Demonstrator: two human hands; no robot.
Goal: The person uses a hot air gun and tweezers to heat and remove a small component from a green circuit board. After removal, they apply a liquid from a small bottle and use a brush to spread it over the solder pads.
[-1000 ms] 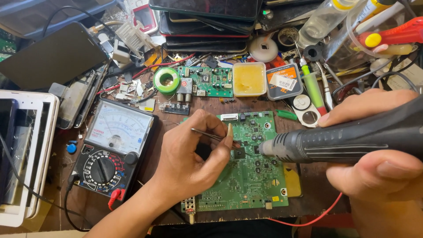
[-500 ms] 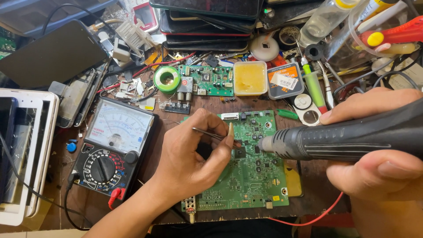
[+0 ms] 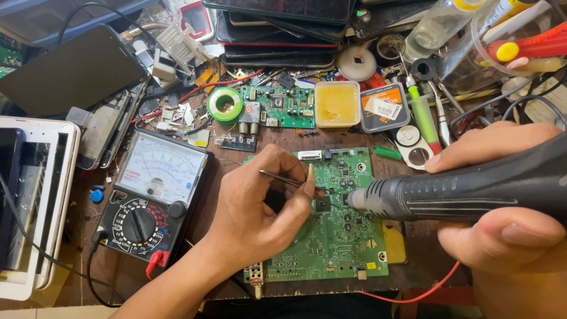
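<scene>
Head view: a green circuit board (image 3: 339,236) lies flat on a brown wooden workbench (image 3: 236,159), near its front edge. The left hand (image 3: 254,212) rests on the board's left half. Its thumb and fingers are closed on a pair of thin metal tweezers (image 3: 289,179), pinched together. The tweezer tips point right and meet a black square chip (image 3: 322,205) near the board's centre.

The right hand (image 3: 508,218) enters from the right edge. Its thumb and fingers are wrapped firmly around a dark grey hot-air handpiece (image 3: 466,189). The handpiece lies nearly level above the board. Its metal nozzle points left and ends just beside the chip, close to the tweezer tips.

An analogue multimeter (image 3: 150,195) with a black case and white dial lies to the left of the board, just beside the left wrist. A smaller green circuit board (image 3: 283,106) lies behind the main board. A green roll of tape (image 3: 225,104) sits to its left. A square tub of yellow paste (image 3: 336,104) sits to its right. A red wire (image 3: 413,292) curves along the front edge of the bench below the handpiece.
</scene>
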